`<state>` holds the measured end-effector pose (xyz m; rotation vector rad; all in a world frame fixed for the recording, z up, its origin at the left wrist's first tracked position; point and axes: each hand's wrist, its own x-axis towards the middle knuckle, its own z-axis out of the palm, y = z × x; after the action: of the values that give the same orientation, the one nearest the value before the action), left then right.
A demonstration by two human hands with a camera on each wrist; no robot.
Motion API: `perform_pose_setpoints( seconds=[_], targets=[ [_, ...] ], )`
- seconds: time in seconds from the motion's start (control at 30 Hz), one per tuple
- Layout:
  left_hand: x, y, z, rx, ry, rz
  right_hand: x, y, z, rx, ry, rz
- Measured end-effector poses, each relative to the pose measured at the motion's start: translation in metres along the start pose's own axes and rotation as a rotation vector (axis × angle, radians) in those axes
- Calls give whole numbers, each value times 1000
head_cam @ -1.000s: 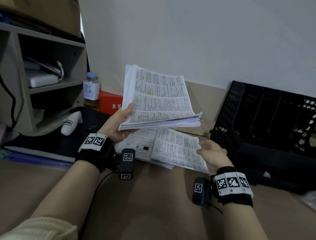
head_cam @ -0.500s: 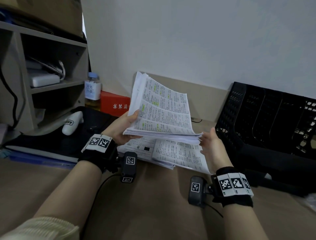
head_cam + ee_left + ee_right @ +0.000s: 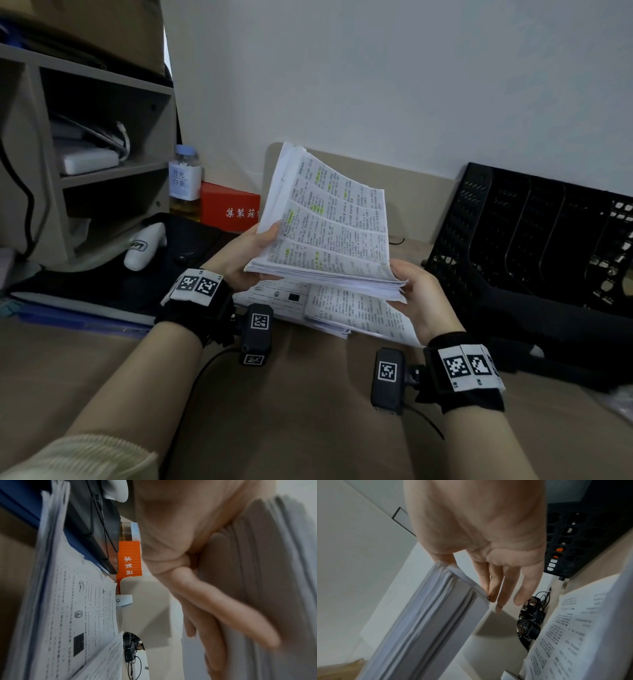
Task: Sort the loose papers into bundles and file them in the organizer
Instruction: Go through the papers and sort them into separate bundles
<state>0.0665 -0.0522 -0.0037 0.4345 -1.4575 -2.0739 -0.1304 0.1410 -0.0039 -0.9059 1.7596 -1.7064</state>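
A thick bundle of printed papers (image 3: 329, 226) with yellow highlights is held tilted above the desk. My left hand (image 3: 246, 253) grips its left edge, thumb on top and fingers (image 3: 223, 615) flat underneath. My right hand (image 3: 414, 291) holds the near right corner, fingers (image 3: 496, 588) against the stack's edge (image 3: 428, 615). More loose papers (image 3: 342, 308) lie flat on the desk beneath. The black mesh file organizer (image 3: 534, 233) stands at the right, its slots looking empty.
A shelf unit (image 3: 85, 154) stands at the left with a bottle (image 3: 185, 181) and a red box (image 3: 229, 209) beside it. A black bag (image 3: 102, 274) with a white device (image 3: 144, 250) lies left of the papers. Cables (image 3: 532, 618) lie by the wall.
My right hand rose from the desk papers and took hold of the bundle's right corner. The bundle tipped more upright and shifted slightly right.
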Motion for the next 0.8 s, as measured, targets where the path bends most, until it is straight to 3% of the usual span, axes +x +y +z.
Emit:
perform_pose_setpoints(
  seconds=[0.2,0.4,0.8],
  targets=[
    [0,0,1,1,-17,0,1,-2,-5,81,-20,-27],
    [0,-1,1,4,-18,6,10,6,-8,101,96,-18],
    [1,0,2,14,2,6,11,7,-5,141,105,-35]
  ],
)
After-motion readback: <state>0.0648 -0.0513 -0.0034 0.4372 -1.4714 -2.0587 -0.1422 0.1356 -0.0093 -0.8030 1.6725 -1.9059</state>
